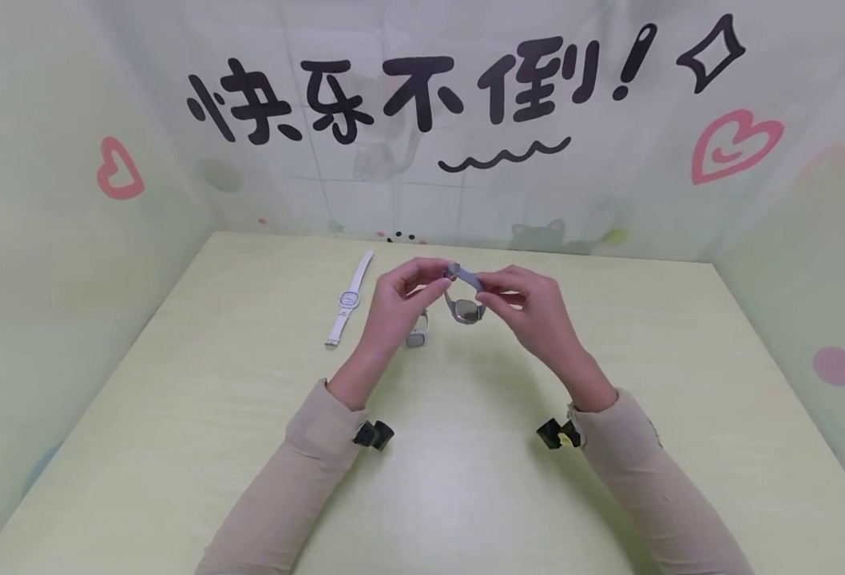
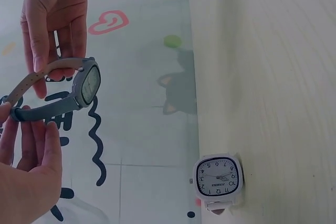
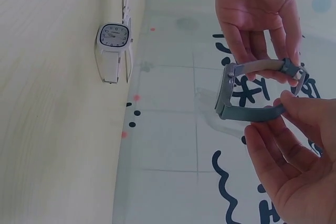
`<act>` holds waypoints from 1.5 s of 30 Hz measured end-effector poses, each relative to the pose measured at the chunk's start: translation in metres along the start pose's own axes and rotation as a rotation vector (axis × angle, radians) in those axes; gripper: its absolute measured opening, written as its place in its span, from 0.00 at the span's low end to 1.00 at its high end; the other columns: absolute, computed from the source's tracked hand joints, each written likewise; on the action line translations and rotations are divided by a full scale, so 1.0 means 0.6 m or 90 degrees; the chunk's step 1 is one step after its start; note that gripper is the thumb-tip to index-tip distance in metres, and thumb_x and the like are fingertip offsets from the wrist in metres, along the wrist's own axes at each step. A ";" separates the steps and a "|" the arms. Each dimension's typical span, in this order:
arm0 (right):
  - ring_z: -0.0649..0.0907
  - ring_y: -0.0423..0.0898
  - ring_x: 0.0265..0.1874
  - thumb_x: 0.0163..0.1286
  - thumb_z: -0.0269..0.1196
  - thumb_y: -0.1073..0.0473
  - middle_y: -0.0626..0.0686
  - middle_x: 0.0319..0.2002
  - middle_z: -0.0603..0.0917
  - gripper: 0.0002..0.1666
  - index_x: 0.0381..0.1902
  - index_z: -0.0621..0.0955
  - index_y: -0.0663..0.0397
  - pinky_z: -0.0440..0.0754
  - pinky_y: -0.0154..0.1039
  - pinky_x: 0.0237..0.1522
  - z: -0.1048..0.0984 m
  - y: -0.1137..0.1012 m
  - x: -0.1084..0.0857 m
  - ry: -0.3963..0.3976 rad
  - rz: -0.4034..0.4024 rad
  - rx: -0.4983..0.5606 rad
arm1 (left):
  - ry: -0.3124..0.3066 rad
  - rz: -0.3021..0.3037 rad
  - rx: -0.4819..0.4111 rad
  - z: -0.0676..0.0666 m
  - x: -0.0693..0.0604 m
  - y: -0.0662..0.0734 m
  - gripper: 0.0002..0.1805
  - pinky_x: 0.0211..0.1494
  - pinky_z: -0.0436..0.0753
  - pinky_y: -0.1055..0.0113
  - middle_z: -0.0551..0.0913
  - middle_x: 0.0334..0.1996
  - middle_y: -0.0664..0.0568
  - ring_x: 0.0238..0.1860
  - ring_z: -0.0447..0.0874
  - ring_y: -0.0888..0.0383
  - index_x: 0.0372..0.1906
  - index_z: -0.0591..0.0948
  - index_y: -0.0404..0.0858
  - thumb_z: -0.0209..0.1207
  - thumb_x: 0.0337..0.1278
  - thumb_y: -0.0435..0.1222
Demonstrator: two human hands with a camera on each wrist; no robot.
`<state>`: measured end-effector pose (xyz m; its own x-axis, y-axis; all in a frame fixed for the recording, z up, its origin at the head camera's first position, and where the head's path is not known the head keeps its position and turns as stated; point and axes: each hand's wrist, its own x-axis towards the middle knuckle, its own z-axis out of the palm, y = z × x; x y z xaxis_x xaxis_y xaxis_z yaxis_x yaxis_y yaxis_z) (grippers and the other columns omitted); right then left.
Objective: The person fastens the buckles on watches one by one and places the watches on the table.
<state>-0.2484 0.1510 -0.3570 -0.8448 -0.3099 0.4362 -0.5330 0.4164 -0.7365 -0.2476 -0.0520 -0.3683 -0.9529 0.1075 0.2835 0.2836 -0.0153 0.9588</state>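
Note:
A grey-blue wristwatch (image 1: pixel 467 311) is held up above the table, its strap bent into a loop. My left hand (image 1: pixel 402 302) pinches the strap near the buckle, between thumb and fingers. On the other side, my right hand (image 1: pixel 533 307) pinches the strap. The watch case (image 2: pixel 89 86) hangs from the loop, its dial facing away from both hands. In the right wrist view, the buckle (image 3: pixel 292 68) lies by the left fingertips; whether the strap is fastened I cannot tell. A white square watch (image 1: pixel 417 339) stands on the table, partly behind my left hand.
Another white watch (image 1: pixel 348 299) lies stretched flat on the pale yellow table (image 1: pixel 430 479), left of my left hand. A printed curtain (image 1: pixel 408 200) with black characters rises along the table's back edge, and more curtain encloses both sides.

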 end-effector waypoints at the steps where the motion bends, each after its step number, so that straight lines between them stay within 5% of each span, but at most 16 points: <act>1: 0.88 0.51 0.39 0.64 0.69 0.67 0.59 0.41 0.88 0.15 0.49 0.86 0.62 0.87 0.33 0.45 0.000 0.000 0.000 0.000 0.000 0.000 | -0.006 -0.001 0.007 -0.001 0.000 0.000 0.15 0.56 0.84 0.69 0.85 0.51 0.39 0.47 0.83 0.64 0.54 0.81 0.31 0.61 0.65 0.31; 8: 0.88 0.51 0.39 0.64 0.69 0.67 0.59 0.40 0.89 0.15 0.49 0.87 0.62 0.87 0.35 0.43 0.000 -0.005 0.002 0.002 0.000 -0.007 | -0.050 0.006 0.039 -0.001 0.000 0.006 0.17 0.59 0.84 0.66 0.84 0.51 0.38 0.48 0.83 0.61 0.58 0.81 0.34 0.61 0.66 0.32; 16: 0.88 0.52 0.40 0.64 0.69 0.66 0.59 0.40 0.89 0.15 0.49 0.87 0.62 0.88 0.38 0.44 0.004 -0.006 0.000 -0.009 0.005 -0.012 | 0.015 -0.003 0.051 0.012 -0.006 0.006 0.14 0.58 0.84 0.66 0.87 0.47 0.42 0.46 0.85 0.58 0.52 0.84 0.36 0.64 0.64 0.35; 28: 0.89 0.52 0.44 0.66 0.68 0.64 0.59 0.46 0.89 0.16 0.52 0.84 0.61 0.88 0.41 0.47 0.001 -0.006 -0.002 -0.020 0.022 -0.002 | 0.023 0.018 0.078 0.027 -0.005 0.010 0.13 0.52 0.86 0.71 0.88 0.44 0.41 0.43 0.87 0.57 0.49 0.85 0.34 0.66 0.61 0.33; 37: 0.88 0.51 0.46 0.66 0.68 0.64 0.59 0.46 0.88 0.18 0.53 0.83 0.62 0.86 0.40 0.50 -0.006 -0.019 -0.002 0.049 -0.008 0.003 | 0.017 0.033 0.114 0.034 -0.004 0.006 0.13 0.53 0.86 0.69 0.88 0.44 0.43 0.46 0.88 0.52 0.48 0.85 0.35 0.67 0.61 0.34; 45: 0.87 0.49 0.45 0.62 0.71 0.65 0.57 0.42 0.87 0.12 0.43 0.85 0.63 0.87 0.42 0.50 -0.003 -0.031 0.004 0.087 -0.074 -0.013 | 0.015 0.059 0.155 0.040 -0.006 0.001 0.12 0.52 0.86 0.68 0.89 0.42 0.45 0.43 0.88 0.53 0.47 0.86 0.36 0.67 0.60 0.35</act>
<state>-0.2405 0.1438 -0.3413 -0.7755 -0.2384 0.5846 -0.6267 0.4025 -0.6672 -0.2417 -0.0285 -0.3692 -0.9228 0.0944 0.3735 0.3852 0.2167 0.8970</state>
